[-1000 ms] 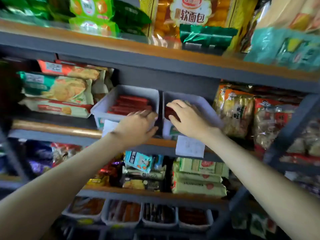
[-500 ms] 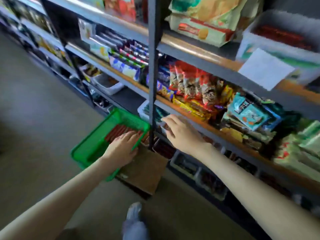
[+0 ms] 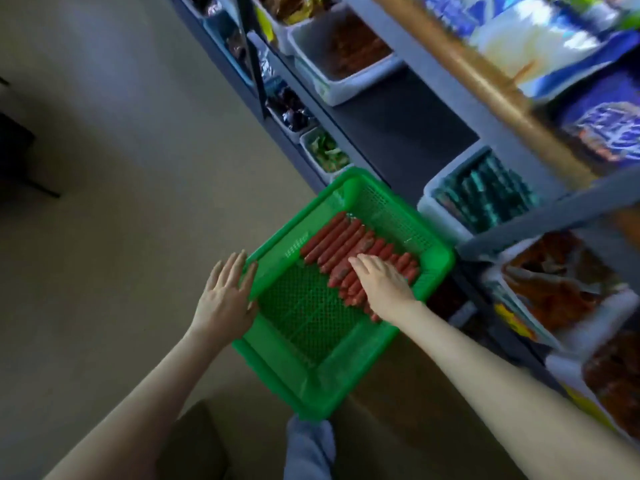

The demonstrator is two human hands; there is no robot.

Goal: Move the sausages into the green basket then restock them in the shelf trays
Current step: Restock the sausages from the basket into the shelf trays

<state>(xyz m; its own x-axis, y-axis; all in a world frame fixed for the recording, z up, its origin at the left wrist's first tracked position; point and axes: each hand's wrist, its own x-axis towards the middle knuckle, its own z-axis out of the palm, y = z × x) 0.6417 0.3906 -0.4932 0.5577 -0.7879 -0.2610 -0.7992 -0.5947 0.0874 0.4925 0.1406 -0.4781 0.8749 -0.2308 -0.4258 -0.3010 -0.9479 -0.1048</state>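
A green plastic basket (image 3: 311,382) sits low in front of the shelving. Several red sausages (image 3: 332,237) lie side by side in its far right half. My right hand (image 3: 381,282) rests palm down on the sausages, fingers spread over them; whether it grips any is not visible. My left hand (image 3: 225,299) is flat and open against the basket's left rim, fingers apart, holding nothing. The near part of the basket floor is bare green mesh.
Dark shelving runs diagonally along the right with white trays: one with reddish snacks (image 3: 346,50), one with green packets (image 3: 481,192), one with green leaves (image 3: 325,150). Beige floor (image 3: 104,202) lies to the left. My grey-socked foot (image 3: 308,445) is below the basket.
My view swung from the upper shelf trays down to the floor-level basket. Both hands dropped from the trays to the basket; the right now lies on the sausages, the left at the rim.
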